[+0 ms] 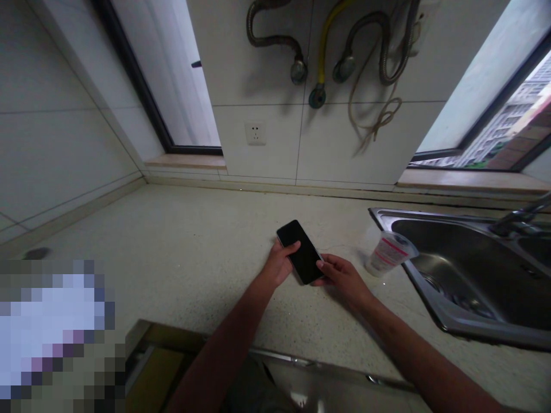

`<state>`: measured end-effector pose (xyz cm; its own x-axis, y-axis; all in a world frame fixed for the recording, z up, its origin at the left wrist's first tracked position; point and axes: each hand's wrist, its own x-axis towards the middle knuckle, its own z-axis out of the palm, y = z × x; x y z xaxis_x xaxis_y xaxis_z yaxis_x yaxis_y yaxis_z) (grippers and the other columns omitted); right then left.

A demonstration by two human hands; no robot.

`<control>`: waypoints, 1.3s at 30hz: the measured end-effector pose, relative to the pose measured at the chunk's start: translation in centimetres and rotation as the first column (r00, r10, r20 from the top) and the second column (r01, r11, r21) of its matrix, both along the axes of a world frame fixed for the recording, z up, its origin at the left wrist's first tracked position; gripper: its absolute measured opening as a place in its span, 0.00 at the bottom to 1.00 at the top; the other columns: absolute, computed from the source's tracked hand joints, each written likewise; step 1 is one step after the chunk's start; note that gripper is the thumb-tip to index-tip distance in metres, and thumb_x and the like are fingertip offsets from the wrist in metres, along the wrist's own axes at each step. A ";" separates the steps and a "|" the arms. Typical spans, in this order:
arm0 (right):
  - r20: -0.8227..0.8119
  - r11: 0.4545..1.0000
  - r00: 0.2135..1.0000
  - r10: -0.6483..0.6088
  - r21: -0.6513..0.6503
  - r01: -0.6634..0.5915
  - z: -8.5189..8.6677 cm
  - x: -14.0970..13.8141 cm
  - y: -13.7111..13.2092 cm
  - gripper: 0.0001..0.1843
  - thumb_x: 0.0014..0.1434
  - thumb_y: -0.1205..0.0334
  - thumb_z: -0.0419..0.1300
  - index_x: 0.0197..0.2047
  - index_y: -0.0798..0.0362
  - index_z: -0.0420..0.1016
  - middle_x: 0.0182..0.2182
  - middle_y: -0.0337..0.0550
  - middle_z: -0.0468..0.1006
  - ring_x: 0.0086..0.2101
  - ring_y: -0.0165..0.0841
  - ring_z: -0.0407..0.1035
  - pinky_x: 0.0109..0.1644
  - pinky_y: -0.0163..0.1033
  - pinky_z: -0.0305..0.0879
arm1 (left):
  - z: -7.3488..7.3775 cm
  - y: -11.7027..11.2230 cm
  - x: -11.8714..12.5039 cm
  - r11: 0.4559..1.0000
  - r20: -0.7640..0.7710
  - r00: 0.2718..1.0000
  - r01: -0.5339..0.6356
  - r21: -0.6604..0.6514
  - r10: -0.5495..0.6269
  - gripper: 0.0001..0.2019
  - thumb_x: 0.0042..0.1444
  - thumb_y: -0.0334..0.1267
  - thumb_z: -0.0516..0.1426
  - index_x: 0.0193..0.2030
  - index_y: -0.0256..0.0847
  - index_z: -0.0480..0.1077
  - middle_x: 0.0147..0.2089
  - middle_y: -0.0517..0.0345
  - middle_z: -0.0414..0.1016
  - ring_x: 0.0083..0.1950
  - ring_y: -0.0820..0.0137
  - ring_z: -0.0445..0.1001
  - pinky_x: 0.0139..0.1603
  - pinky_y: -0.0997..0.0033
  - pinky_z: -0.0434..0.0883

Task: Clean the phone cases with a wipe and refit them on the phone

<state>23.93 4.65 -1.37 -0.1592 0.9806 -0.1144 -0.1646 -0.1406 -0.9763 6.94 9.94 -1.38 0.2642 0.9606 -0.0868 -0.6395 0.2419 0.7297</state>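
Holding with both hands: how is that step best entered?

Left hand (278,264): fingers clamped on the left long edge, thumb laid over the screen. Right hand (344,277): fingers clamped at the near right corner, thumb on the front. Phone (302,255): between the two sets of fingers, screen dark and facing up. Advised, in my judgement: light, even pressure, thumbs near the edges, and the phone well clear of the sink side.

And the count, largest first?

Table (206,258), one, pale, speckled, beneath the fingers. Sink (456,252), one, metal, to the right of the right fingers. Metal hoses (275,41), two, and yellow hose (322,51), one, all ahead of the fingers and higher. Hands, two. Cup (387,255), one, see-through with red marking, near the right fingers, on their right. Phone, one. Socket (255,133), one, ahead of the left fingers.

Does the phone touch the table?

Cannot tell.
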 end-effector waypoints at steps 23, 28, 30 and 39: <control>-0.102 1.000 0.995 0.000 0.014 0.002 0.0 0.5 0.3 0.26 0.45 0.49 0.75 0.44 0.56 0.81 0.40 0.51 0.83 0.38 0.41 0.78 0.46 0.47 0.76 | -0.1 -0.4 0.1 0.996 -0.026 0.999 0.039 0.079 -0.037 0.30 0.37 0.37 0.74 0.48 0.40 0.68 0.47 0.54 0.77 0.52 0.61 0.74 0.60 0.55 0.66; -0.069 0.997 0.995 -0.077 -0.020 0.076 -0.6 0.4 0.4 0.26 0.41 0.49 0.76 0.40 0.55 0.81 0.36 0.49 0.83 0.35 0.40 0.78 0.43 0.46 0.76 | 0.3 -0.7 0.3 0.997 -0.032 0.998 0.058 0.053 -0.056 0.29 0.35 0.36 0.74 0.45 0.38 0.70 0.44 0.54 0.78 0.46 0.65 0.75 0.56 0.59 0.68; -0.043 0.997 0.996 -0.081 -0.016 0.080 -0.7 0.4 0.4 0.26 0.41 0.48 0.76 0.39 0.55 0.80 0.35 0.48 0.83 0.34 0.39 0.78 0.42 0.46 0.76 | 0.5 -0.7 0.3 0.998 -0.023 0.998 0.060 0.036 -0.059 0.27 0.37 0.39 0.74 0.44 0.37 0.71 0.43 0.53 0.78 0.43 0.65 0.76 0.53 0.60 0.69; 0.058 0.993 0.992 0.112 0.016 -0.113 -0.8 -0.8 0.0 0.23 0.46 0.46 0.72 0.38 0.55 0.79 0.28 0.41 0.79 0.30 0.34 0.73 0.39 0.41 0.69 | 0.6 0.9 -1.1 0.971 -0.056 0.971 -0.234 -0.051 0.231 0.23 0.37 0.43 0.72 0.38 0.37 0.72 0.33 0.55 0.77 0.36 0.67 0.76 0.45 0.65 0.71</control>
<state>23.14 4.66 -2.13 -0.2627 0.9588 -0.1079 -0.0932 -0.1365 -0.9862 5.86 10.84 -0.82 0.0283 0.9882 -0.1504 -0.6467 0.1329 0.7511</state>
